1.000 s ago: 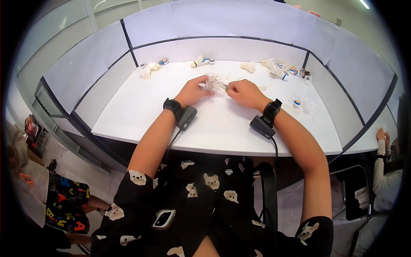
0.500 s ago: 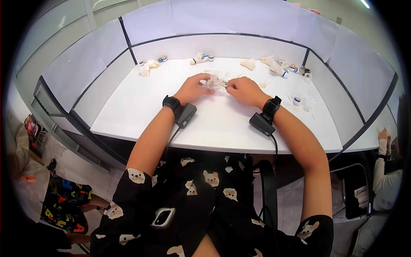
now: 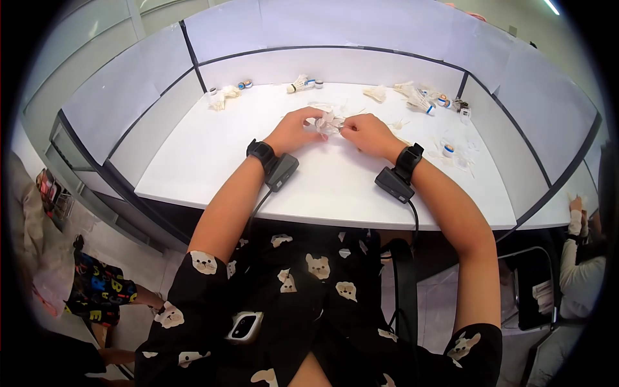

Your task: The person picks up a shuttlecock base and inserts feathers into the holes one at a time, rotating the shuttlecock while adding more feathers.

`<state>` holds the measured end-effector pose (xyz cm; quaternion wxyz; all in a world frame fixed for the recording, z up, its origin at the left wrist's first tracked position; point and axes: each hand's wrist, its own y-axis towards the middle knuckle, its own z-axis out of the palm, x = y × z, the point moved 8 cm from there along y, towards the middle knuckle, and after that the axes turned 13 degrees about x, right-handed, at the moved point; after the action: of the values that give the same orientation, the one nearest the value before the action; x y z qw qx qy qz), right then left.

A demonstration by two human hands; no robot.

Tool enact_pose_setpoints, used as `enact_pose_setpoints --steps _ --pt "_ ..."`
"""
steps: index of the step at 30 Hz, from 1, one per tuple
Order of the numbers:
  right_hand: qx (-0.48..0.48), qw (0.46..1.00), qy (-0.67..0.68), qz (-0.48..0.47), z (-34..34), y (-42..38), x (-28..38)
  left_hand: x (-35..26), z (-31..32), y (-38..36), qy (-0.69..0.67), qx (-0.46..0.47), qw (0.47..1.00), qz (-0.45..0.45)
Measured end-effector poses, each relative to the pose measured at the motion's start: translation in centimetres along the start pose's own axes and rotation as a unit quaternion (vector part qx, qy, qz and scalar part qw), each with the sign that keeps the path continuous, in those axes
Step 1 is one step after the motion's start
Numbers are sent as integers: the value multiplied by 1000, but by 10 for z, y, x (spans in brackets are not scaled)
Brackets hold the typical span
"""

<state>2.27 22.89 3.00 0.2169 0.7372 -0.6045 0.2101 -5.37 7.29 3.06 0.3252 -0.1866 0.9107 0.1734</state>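
We have the pale feather cluster (image 3: 330, 122) between both hands: at three o'clock from our left hand (image 3: 298, 131), which curls round it, and nine o'clock from our right hand (image 3: 369, 134), pinching its edge. Both touch it; its long axis we cannot tell.

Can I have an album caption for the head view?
Left hand and right hand hold a feathery white piece over a desk.

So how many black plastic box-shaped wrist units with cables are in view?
2 visible: one black plastic box-shaped unit at the wearer's left wrist, another at the right wrist. More may be hidden.
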Motion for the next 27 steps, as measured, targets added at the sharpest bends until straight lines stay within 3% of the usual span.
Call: enact_pose_setpoints --steps 15,27 --pt "61 991 123 14 4 1 -4 -4 3 1 -10 4 1000 13" --pt "77 988 136 6 4 2 -5 0 3 1 -15 12 1000 -14"
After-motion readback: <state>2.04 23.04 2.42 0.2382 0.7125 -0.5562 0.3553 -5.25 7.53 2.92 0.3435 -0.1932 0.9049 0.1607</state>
